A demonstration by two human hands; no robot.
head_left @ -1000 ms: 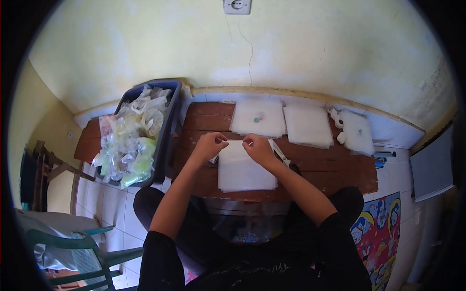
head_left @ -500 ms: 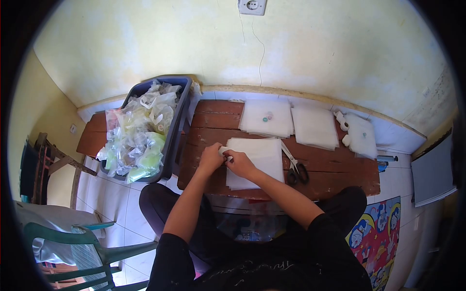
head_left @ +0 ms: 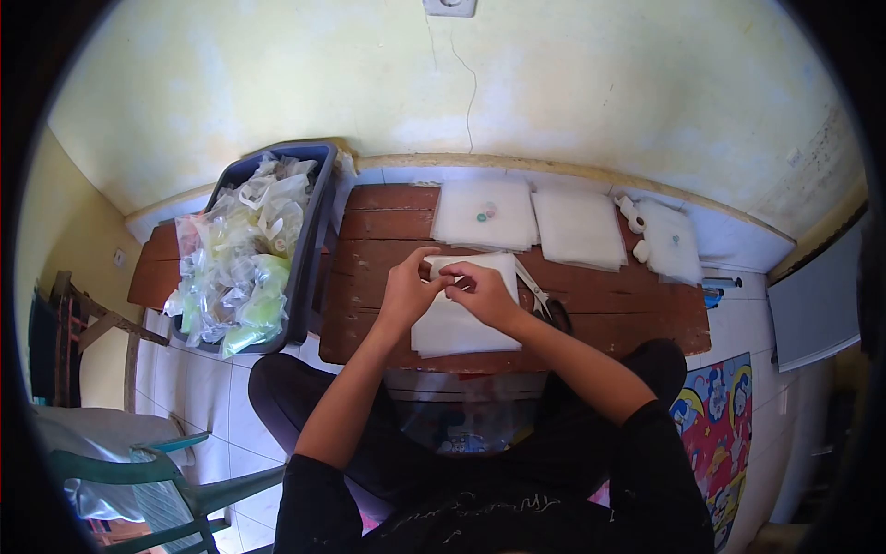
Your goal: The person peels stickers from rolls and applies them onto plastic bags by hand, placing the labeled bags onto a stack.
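My left hand [head_left: 409, 294] is closed around a small, pale, rounded piece, mostly hidden by fingers, that looks like a white roll. Against it, my right hand [head_left: 486, 294] has its thumb and fingertips pinched together; what sits in that pinch is too small to make out. Both hands are raised over a stack of thin white sheets [head_left: 461, 331] at the bench's front edge. Scissors [head_left: 556, 316] with black handles lie just right of this stack, partly behind my right hand.
Along the back of the brown wooden bench [head_left: 378, 251] lie a sheet stack [head_left: 471, 229] with small round pieces on it, another stack [head_left: 581, 235], and white rolls [head_left: 631, 214] beside a third. A dark tub [head_left: 297, 305] heaped with plastic bags stands left. A green chair [head_left: 235, 489] is nearer.
Both hands have risen slightly, and the fingers of my left hand have spread a little around the pale piece. The whole view has shifted, so the bench appears further left.
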